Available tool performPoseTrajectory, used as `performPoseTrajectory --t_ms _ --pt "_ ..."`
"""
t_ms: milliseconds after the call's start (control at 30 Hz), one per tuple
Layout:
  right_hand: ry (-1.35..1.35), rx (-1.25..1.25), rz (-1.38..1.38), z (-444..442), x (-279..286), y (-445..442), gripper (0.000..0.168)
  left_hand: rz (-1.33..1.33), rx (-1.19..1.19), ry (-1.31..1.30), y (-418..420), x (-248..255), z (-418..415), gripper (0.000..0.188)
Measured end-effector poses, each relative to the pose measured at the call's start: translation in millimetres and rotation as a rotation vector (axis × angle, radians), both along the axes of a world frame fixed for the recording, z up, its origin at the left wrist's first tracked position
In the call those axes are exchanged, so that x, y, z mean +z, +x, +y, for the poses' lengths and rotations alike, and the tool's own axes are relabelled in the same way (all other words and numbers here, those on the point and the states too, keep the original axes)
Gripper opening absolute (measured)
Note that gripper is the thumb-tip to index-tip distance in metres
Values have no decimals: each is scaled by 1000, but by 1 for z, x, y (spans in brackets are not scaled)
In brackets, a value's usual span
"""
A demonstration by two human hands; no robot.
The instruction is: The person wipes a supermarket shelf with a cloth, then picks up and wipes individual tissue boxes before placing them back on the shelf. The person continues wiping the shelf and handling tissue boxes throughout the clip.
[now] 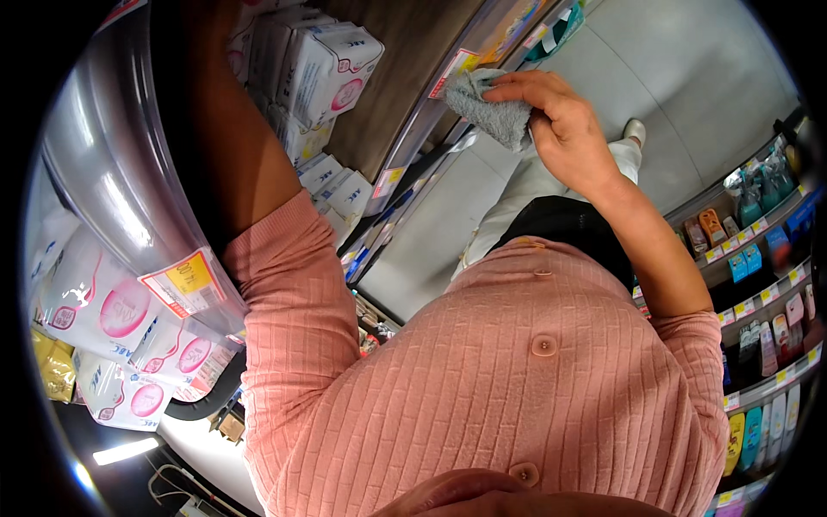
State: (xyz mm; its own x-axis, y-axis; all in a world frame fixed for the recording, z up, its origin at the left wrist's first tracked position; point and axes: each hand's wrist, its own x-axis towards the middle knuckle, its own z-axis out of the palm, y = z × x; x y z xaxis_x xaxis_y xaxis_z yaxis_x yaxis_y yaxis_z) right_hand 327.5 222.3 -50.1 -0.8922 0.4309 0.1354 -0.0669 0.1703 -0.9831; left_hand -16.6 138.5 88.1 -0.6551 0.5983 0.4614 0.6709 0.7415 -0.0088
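Note:
My right hand (565, 123) pinches a grey terry cloth (491, 106) between thumb and fingers. The cloth hangs bunched beside the clear price strip on a shelf's front edge, near a red and yellow price tag (455, 72). My left forearm reaches up past the shelf at the left; its hand is out of view. White and pink packs of sanitary pads (329, 74) stand stacked on the brown shelf board (381, 97), just right of that forearm, with smaller packs (339, 190) lower down.
At the left, a curved shelf edge (106, 123) bears a price tag (184, 281), with more pad packs (123, 310) beside it. Shelves with bottles (753, 436) stand at the right. Grey floor tiles (678, 84) and a light shoe (635, 131) show beyond my right hand.

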Motion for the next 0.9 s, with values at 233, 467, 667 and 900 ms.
performPoseTrajectory --t_ms 233,467,667,900 --pt "-4 -10 37 10 8 7 39 97 -53 -81 56 23 10 49" --pt "-263 129 -145 29 27 1 29 -246 24 222 152 38 1 49" --pt "-325 236 -290 42 44 7 40 -1021 203 679 248 31 -30 72" --pt "-257 392 -203 35 31 22 28 -1013 -33 572 326 94 -68 91"
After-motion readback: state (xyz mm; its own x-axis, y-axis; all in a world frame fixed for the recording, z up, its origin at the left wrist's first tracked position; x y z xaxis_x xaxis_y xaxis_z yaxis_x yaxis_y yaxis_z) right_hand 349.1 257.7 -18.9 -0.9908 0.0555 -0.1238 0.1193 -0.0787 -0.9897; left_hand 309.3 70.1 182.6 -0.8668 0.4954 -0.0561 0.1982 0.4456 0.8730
